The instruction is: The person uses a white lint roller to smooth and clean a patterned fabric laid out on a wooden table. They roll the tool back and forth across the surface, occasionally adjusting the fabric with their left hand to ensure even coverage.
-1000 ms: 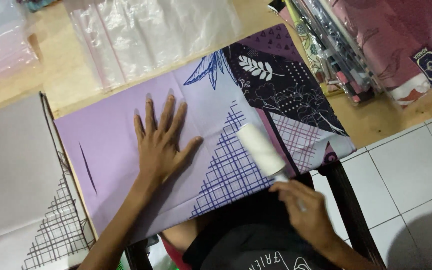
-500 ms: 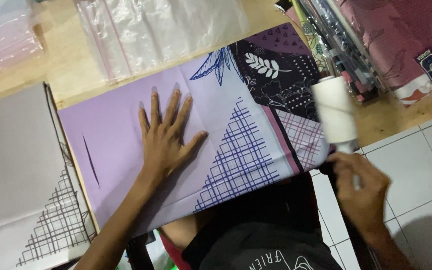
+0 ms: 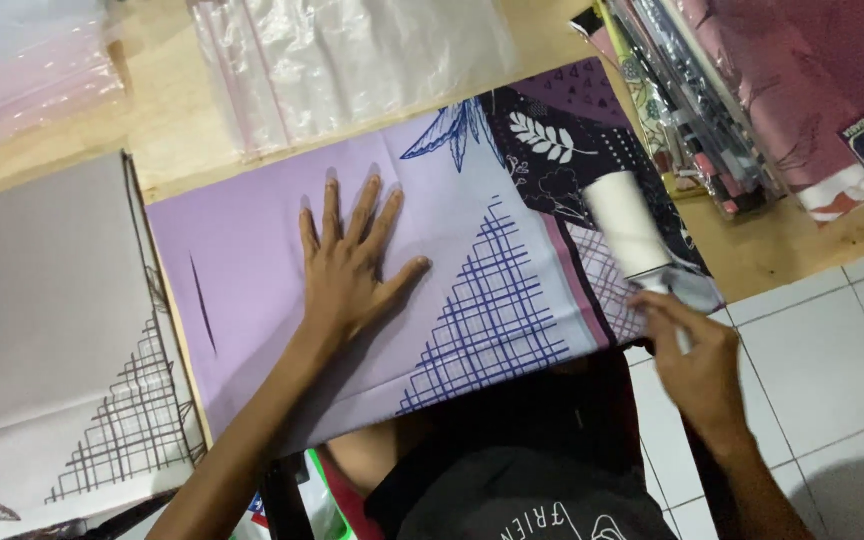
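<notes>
Wooden table (image 3: 182, 140), lint roller (image 3: 628, 224) on cloth (image 3: 252, 290)

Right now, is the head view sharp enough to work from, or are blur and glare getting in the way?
Head view: mostly sharp; the left hand lies crisp and flat on the lilac patterned cloth. The right hand and the white lint roller it holds look slightly smeared. Light glare sits on the clear plastic bags. Lighting is even, with soft shadows under the cloth's near edge.

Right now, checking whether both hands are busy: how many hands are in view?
2: the left hand lies flat on the lilac cloth; the right hand holds a white lint roller at the cloth's right end.
</notes>
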